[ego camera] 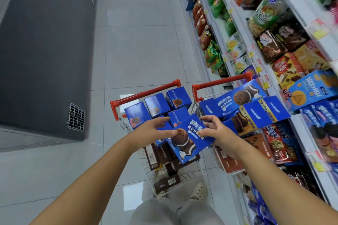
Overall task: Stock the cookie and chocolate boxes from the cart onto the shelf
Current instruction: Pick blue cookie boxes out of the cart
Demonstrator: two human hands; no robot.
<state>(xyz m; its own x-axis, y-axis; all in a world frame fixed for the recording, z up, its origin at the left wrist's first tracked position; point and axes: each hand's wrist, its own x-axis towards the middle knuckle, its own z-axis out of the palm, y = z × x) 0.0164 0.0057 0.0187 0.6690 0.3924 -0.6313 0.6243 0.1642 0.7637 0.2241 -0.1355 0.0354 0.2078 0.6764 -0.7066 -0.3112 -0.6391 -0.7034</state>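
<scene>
A blue cookie box [190, 139] with a chocolate sandwich cookie on its face is held above the left cart [144, 95]. My left hand [153, 131] grips its left edge, thumb on the front. My right hand [217, 133] pinches its right edge with curled fingers. More blue cookie boxes [157, 106] stand in the left cart, with brown chocolate boxes [164, 153] below them. A second cart [219, 82] on the right carries blue boxes [256, 113] stacked high. The shelf [300, 133] runs along the right.
The shelf holds chip bags [201, 22] farther away and cookie packs and boxes [285, 67] close by. A dark grey freezer cabinet [45, 51] stands on the left. A tiled aisle [142, 38] runs between them. My foot [199, 192] is beside the left cart.
</scene>
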